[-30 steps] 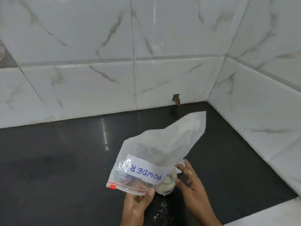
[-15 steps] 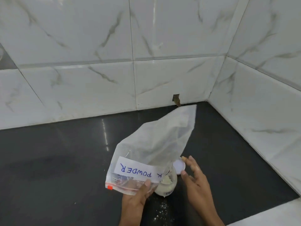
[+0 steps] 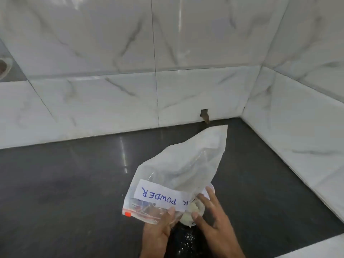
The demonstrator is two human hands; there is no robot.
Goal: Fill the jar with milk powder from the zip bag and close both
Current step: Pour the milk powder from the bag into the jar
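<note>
Carefully, with the left hand [image 3: 158, 233] pinching the upended bag [image 3: 182, 164] by its mouth and the right hand [image 3: 214, 215] curled round the jar [image 3: 193, 209] between them, keep that mouth inside the rim and tip slowly, since powder [image 3: 186, 239] already specks the counter [image 3: 74, 183] near both wrists.

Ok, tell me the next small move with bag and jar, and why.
Probably tip the zip bag upright off the jar: powder looks high in the jar the right hand steadies, the left hand pinches the bag's mouth edge, and spilled powder flecks the counter.
</note>
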